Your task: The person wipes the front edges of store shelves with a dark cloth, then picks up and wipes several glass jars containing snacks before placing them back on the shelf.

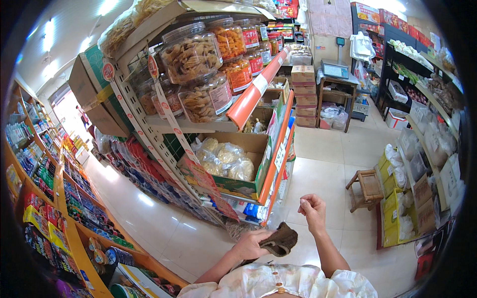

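My left hand (250, 244) grips a folded dark brown cloth (282, 238) low in front of my body. To its right, my right hand (313, 209) is raised with the fingers curled in and the thumb against them; I see nothing in it. Just ahead stands a shelf end with an orange price rail (277, 164). On its lower tier, an open cardboard box (262, 164) holds bagged pale dried noodles (223, 158). Above them, clear plastic jars (192, 56) of dried or pickled food are stacked two high.
A wooden stool (365, 188) stands at the right, beside yellow crates (389, 212) with bagged goods. Stacked cartons (305, 97) and a weighing scale (335, 70) on a small table are farther back. Orange-edged shelves (108, 242) of packaged goods line the left aisle.
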The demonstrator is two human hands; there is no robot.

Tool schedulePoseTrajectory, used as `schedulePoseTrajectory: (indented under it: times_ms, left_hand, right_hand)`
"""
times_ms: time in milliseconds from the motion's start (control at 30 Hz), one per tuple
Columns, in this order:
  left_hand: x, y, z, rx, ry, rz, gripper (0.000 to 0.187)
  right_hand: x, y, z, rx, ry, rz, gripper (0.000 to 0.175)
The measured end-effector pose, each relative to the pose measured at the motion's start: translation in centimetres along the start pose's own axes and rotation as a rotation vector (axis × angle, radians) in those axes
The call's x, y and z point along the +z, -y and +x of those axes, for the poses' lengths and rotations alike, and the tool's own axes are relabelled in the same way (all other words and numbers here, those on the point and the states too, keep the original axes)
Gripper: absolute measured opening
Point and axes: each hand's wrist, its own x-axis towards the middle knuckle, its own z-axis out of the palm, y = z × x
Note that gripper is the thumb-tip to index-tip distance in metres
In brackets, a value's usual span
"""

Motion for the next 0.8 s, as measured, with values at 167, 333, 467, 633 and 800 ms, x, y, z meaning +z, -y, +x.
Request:
schedulePoseTrajectory:
  times_ms: [167, 333, 467, 633, 800]
  left_hand:
    - [0.1, -0.6, 1.0, -0.034, 0.085, 0.009, 0.056]
    - [-1.6, 0.4, 2.3, -0.001, 0.051, 0.023, 0.055]
    - [-3.6, 1.5, 2.2, -0.027, 0.014, 0.052, 0.054]
    - [-5.6, 4.0, 2.0, 0.005, -0.077, -0.001, 0.055]
    - [-8.3, 5.3, 0.6, -0.086, -0.094, -0.031, 0.057]
  right_hand:
    - [1.2, 3.8, 4.7, -0.195, 0.078, -0.09, 0.006]
    - [4.6, 8.2, 11.4, -0.559, 0.094, -0.182, 0.014]
    - [10.5, 15.1, 14.9, -0.829, 0.108, -0.28, 0.031]
    - [17.3, 20.7, 21.0, -0.969, 0.014, -0.473, 0.073]
    - [23.3, 22.0, 26.2, -0.799, 0.05, -0.394, 0.099]
